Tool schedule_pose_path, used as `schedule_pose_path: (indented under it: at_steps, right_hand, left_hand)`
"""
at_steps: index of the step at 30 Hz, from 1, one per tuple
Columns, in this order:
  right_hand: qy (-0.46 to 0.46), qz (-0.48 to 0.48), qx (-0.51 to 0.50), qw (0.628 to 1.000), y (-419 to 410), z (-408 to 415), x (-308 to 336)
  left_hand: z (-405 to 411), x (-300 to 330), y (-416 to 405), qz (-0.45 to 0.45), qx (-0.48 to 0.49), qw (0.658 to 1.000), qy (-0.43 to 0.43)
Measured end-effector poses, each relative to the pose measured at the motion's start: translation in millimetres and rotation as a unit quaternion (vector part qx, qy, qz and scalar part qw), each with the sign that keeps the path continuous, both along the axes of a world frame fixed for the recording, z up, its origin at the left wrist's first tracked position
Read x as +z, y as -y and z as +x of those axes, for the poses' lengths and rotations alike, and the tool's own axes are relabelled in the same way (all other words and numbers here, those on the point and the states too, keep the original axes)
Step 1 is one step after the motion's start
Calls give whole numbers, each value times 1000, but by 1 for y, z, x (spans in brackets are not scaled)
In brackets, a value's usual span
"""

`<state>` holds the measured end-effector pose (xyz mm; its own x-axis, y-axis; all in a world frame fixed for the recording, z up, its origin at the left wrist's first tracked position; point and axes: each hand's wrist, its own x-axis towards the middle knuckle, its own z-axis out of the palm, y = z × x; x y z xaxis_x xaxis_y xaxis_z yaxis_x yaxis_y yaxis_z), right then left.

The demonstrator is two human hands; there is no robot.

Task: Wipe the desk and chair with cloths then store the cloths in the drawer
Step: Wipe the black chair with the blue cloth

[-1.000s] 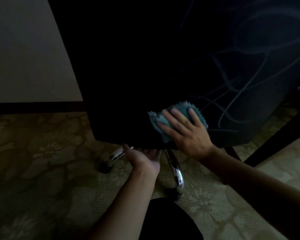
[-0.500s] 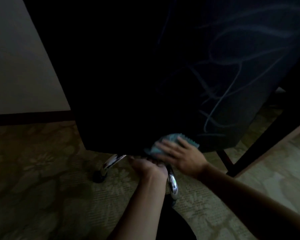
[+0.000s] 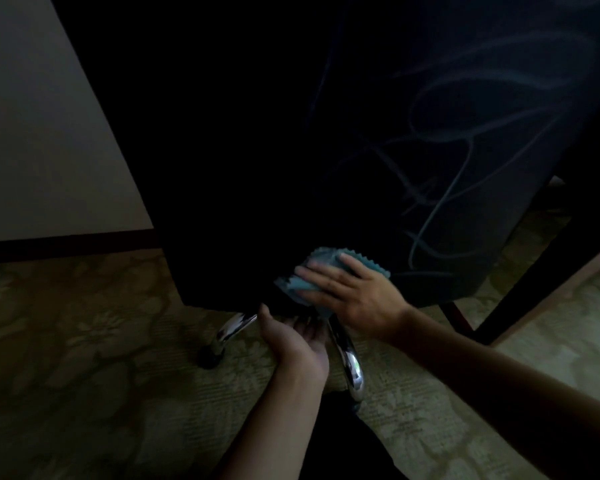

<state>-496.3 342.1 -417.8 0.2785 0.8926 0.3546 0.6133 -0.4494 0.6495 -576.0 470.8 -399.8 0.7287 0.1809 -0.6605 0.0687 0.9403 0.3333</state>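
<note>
The black chair back filled most of the view, its lower edge running just above the carpet from about 9 o'clock to 3 o'clock. The right hand lay flat, fingers spread wide, pressing the teal cloth against that lower edge near the middle of the scene. The cloth's zigzag border showed above the knuckles, toward 1 o'clock. Directly below, toward 6 o'clock, the left hand was turned palm up with its fingers curled under the chair's bottom edge; how tightly they gripped could not be told in the dark.

Two chrome legs splayed out from beneath, one toward 8 o'clock ending in a dark caster, one toward 5 o'clock. The carpet at 7 o'clock lay open. At 3 o'clock a dark slanting frame stood close beside the chair, leaving a narrow gap. A pale wall rose at 10 o'clock.
</note>
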Motion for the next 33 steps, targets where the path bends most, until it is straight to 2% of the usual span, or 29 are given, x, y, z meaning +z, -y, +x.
schedule_pose_path:
  at_steps: [3,5,6,7,8,10,11,12,13,15,17,19,21,23,24,25,27,29,31,33]
  right_hand:
    - [15,145,14,989,-14,4,53]
    - [27,247,-4,969,-24,4,71]
    - [34,262,-12,964,-27,5,70]
    - [35,248,-25,968,-30,5,61]
    - [30,216,-33,975,-30,4,48]
    - [34,156,-30,987,-24,6,33]
    - [40,145,-24,988,-20,7,39]
    - [53,158,-16,986,-20,10,56]
    - [66,191,-12,979,-22,13,81]
    - [94,275,-11,957,-27,21,130]
    - [103,330,-13,938,-37,24,148]
    - [92,322,-27,942,-42,21,123]
    - [94,235,-38,967,-33,16,91]
    - [101,128,-37,986,-20,17,95]
    - [115,114,-21,987,-18,20,116]
    - [124,131,-4,984,-21,23,144]
    - [129,217,11,968,-30,28,206]
    - [140,287,-1,948,-41,31,238]
    - [123,314,-19,941,-52,27,227]
    - [111,265,-22,958,-49,25,192]
  left_hand:
    - [-20,10,-11,73,-40,997,7]
    - [-34,23,-12,211,-41,975,60]
    - [-41,30,-12,322,-42,940,102]
    - [-45,34,-14,441,-48,882,156]
    - [-47,36,-17,556,-64,802,208]
    - [-39,37,-30,758,-95,587,268]
    - [-32,38,-36,826,-102,480,276]
    - [-24,45,-41,869,-97,393,284]
    - [-15,56,-45,890,-86,333,298]
    - [-1,87,-49,904,-58,268,329]
    - [8,105,-47,914,-34,227,334]
    - [5,94,-44,929,-51,193,310]
    - [-4,71,-47,949,-90,133,271]
    - [-9,63,-55,958,-109,84,250]
    - [-6,74,-59,958,-99,82,255]
    - [-1,93,-61,956,-78,95,266]
    - [10,144,-58,950,-22,133,281]
    - [18,183,-55,943,20,158,291]
    - [19,184,-57,938,20,172,299]
    - [13,156,-65,941,-15,164,294]
